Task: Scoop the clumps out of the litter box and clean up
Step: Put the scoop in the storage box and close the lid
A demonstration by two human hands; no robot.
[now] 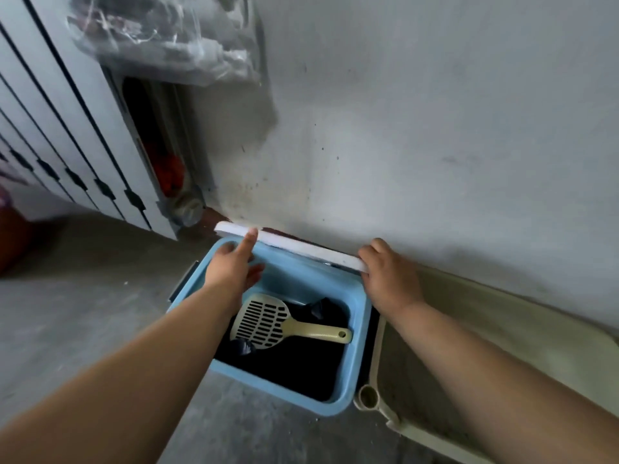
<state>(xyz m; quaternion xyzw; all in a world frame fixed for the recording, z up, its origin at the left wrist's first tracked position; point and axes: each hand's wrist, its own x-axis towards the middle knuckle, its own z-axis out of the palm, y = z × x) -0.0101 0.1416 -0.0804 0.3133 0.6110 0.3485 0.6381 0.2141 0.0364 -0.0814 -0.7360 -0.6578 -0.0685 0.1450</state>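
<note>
The litter box is sitting on the floor just beside the right side of the blue bin. The right forearm is covering much of it and the frame is cutting off its right end, so no clumps are showing. The scoop is lying in the bin on black bags.

At the bin's far edge, the right hand is gripping one end of the white lid. The left hand is touching the lid with straight fingers only.

Risk: only one hand is holding firmly – a slip could drop the lid onto the scoop. Any hinge is hidden.
</note>
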